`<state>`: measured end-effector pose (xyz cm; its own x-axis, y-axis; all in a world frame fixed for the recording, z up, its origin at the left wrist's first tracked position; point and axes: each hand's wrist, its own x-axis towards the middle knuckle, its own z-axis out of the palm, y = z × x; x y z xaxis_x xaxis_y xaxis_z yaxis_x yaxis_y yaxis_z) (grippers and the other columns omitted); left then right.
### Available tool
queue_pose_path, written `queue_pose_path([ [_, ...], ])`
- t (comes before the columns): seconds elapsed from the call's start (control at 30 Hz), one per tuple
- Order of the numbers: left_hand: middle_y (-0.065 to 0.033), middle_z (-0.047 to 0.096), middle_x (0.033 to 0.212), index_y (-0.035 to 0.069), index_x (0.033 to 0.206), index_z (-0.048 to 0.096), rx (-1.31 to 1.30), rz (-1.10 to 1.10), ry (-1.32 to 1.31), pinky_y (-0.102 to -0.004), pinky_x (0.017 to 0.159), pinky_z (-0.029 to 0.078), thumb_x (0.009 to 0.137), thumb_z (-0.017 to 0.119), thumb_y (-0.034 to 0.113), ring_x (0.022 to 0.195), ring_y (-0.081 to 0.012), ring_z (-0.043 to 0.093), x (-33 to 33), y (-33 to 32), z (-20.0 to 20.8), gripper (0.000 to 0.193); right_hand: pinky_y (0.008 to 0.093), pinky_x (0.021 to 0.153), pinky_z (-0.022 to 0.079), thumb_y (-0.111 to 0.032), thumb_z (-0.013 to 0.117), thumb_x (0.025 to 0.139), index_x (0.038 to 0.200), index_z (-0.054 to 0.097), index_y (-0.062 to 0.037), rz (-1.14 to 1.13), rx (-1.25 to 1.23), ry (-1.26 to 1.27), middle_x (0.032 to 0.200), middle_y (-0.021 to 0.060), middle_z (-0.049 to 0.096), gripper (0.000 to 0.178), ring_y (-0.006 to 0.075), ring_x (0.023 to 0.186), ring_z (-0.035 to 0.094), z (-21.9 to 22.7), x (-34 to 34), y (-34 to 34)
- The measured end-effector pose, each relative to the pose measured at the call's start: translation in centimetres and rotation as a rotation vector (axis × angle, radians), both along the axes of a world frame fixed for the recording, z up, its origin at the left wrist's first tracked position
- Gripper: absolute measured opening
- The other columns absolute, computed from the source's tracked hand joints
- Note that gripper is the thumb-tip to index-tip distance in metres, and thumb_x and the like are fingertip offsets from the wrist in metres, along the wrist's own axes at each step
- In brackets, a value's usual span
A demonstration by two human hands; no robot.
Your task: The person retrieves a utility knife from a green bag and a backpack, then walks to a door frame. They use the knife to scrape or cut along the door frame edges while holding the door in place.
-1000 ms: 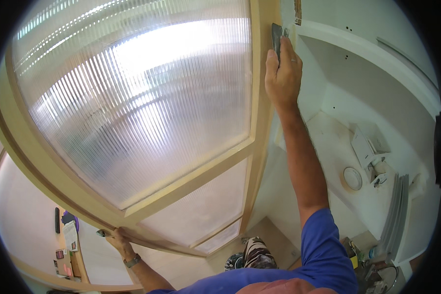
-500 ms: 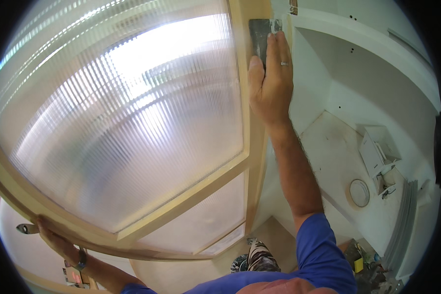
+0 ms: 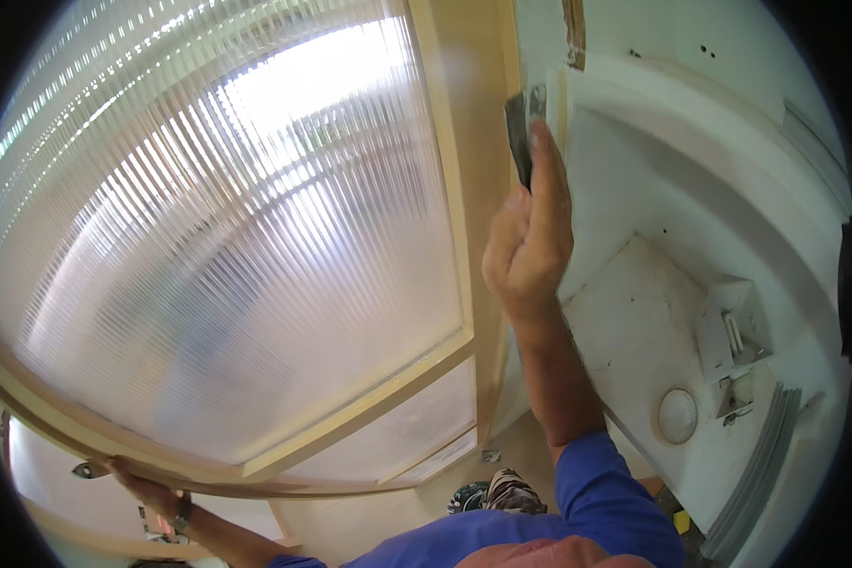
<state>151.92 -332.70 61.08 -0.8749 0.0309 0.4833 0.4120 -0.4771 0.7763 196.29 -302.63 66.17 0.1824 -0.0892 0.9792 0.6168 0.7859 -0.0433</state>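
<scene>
My right hand (image 3: pixel 530 237) is raised beside the hinge-side frame of a door. Between thumb and fingers it pinches a dark flat rectangular piece (image 3: pixel 517 137), seen nearly edge-on; its exact kind is unclear. Just beyond the fingertips, a small stained plate (image 3: pixel 537 97) sits on the pale jamb. The door (image 3: pixel 488 284) has a cream frame and ribbed translucent glass (image 3: pixel 284 312). At its far-left edge my left hand (image 3: pixel 150 492) grips the rim, next to a dark metal handle (image 3: pixel 87 470). Some of the left fingers are hidden by the door edge.
To the right, a white recess holds a pale board (image 3: pixel 625 317), a roll of tape (image 3: pixel 677 417) and opened white boxes (image 3: pixel 736 327). Grey strips (image 3: pixel 755 473) lean at the lower right. Bare brown material (image 3: pixel 575 33) shows in the wall above.
The dark piece has turned from face-on to nearly edge-on, and my right hand sits lower in view. The view has shifted. My left hand still holds the door's edge.
</scene>
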Motion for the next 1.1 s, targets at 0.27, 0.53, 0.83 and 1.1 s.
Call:
queue_pose_path([
  [0.27,-0.0126,0.048,0.123,0.002,0.132,0.039,-0.048,-0.197,-0.065,-0.0392,0.096,0.039,0.085,0.054,0.058,0.113,-0.0246,0.046,-2.4,0.9,-2.1,0.075,0.0486,0.099,0.041,-0.007,0.056,0.086,0.122,0.048,0.0138,-0.112,-0.196,-0.024,0.126,0.0304,0.049,0.043,0.0438,0.119,0.048,1.4,0.2,-1.3],
  [0.53,-0.0147,0.048,0.121,0.003,0.134,0.037,-0.115,-0.285,-0.099,-0.0403,0.090,0.044,0.080,0.058,0.061,0.111,-0.0261,0.049,-2.9,0.1,-2.1,0.082,0.0496,0.102,0.036,-0.014,0.060,0.086,0.126,0.045,0.0131,-0.062,-0.270,-0.004,0.133,0.0301,0.043,0.051,0.0425,0.125,0.041,1.7,-0.1,-1.7],
  [0.83,-0.0141,0.043,0.128,0.003,0.136,0.034,-0.119,-0.312,-0.040,-0.0400,0.097,0.038,0.081,0.057,0.060,0.118,-0.0262,0.042,-1.7,-0.1,-1.6,0.083,0.0519,0.106,0.030,-0.018,0.054,0.089,0.130,0.039,0.0148,-0.009,-0.269,-0.024,0.138,0.0324,0.036,0.054,0.0465,0.130,0.033,1.4,-0.7,-1.8],
  [1.1,-0.0160,0.039,0.135,0.001,0.138,0.031,-0.076,-0.280,-0.072,-0.0398,0.103,0.032,0.085,0.053,0.058,0.125,-0.0276,0.037,-4.9,-1.2,-4.2,0.082,0.0535,0.106,0.029,-0.022,0.053,0.089,0.131,0.037,0.0158,-0.049,-0.191,-0.080,0.138,0.0352,0.032,0.058,0.0495,0.130,0.031,9.6,-3.4,-1.1],
])
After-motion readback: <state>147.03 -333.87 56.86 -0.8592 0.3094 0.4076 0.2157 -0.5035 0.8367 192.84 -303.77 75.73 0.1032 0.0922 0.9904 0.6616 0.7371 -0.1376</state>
